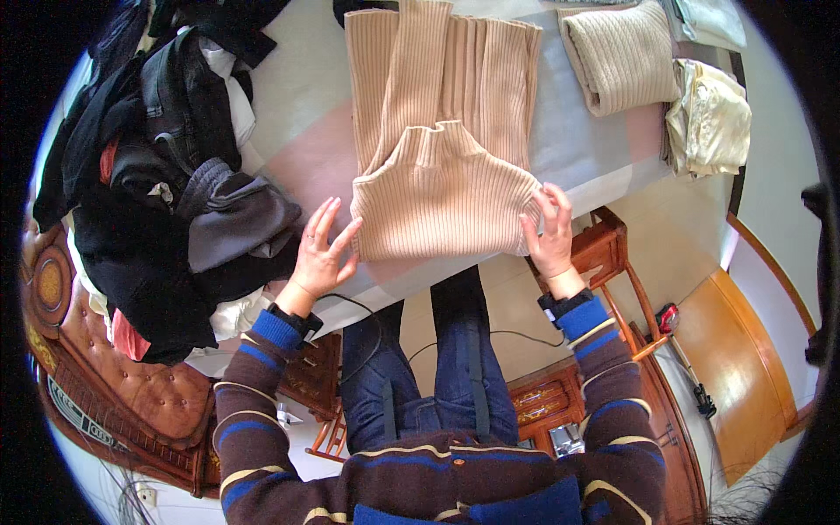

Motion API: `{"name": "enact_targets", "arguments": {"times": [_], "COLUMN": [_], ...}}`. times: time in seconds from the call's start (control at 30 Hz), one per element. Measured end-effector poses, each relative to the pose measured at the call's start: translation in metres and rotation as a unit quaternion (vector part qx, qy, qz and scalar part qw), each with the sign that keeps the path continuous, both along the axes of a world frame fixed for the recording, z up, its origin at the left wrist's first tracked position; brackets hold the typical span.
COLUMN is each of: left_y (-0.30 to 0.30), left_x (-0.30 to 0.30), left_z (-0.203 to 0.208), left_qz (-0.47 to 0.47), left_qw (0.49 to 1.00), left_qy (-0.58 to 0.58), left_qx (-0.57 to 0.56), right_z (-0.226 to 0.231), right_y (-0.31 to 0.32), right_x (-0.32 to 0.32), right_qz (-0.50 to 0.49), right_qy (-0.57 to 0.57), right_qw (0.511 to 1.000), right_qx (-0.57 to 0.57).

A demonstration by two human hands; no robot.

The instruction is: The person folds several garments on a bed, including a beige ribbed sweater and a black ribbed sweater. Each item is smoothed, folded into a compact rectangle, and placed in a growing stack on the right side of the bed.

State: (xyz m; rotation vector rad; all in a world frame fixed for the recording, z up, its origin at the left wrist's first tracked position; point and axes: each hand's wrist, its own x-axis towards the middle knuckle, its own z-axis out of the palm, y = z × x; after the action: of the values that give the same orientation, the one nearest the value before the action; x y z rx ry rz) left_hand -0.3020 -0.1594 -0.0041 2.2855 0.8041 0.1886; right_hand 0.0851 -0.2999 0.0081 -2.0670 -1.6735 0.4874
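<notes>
A beige ribbed turtleneck sweater (446, 206) lies partly folded on the bed-like covered surface in front of me. Its high collar points away from me, over the lower body and sleeves that stretch toward the far side. My left hand (324, 254) is beside the sweater's near left edge, fingers spread and holding nothing. At the opposite edge, my right hand (551, 236) has its fingers apart, with thumb and fingertips at the fabric. Whether the fingers press on the knit or just hover by it is hard to see.
A heap of dark clothes (140, 201) fills the left side, a grey garment (236, 214) on top. At the far right lie a folded beige knit (621, 57) and folded cream garments (709, 118). A wooden stool (604, 249) stands near my right arm; a black cable (381, 328) hangs nearby.
</notes>
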Motion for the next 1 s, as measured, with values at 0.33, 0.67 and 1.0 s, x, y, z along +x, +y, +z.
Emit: {"name": "enact_targets", "arguments": {"times": [0.33,0.67,1.0], "left_y": [0.016,0.023,0.044], "left_x": [0.073,0.01,0.0], "left_z": [-0.006,-0.013,-0.073], "left_qz": [0.2,0.079,-0.188], "left_qw": [0.975,0.993,0.963], "left_qy": [-0.068,0.037,-0.019], "left_qx": [-0.065,0.081,0.191], "right_z": [-0.016,-0.012,-0.053], "right_y": [0.024,-0.018,-0.033], "right_x": [-0.008,0.047,0.06], "right_qz": [-0.141,0.02,0.232], "right_qy": [0.158,-0.115,-0.11], "right_qw": [0.974,0.992,0.964], "right_qx": [0.077,0.048,0.069]}}
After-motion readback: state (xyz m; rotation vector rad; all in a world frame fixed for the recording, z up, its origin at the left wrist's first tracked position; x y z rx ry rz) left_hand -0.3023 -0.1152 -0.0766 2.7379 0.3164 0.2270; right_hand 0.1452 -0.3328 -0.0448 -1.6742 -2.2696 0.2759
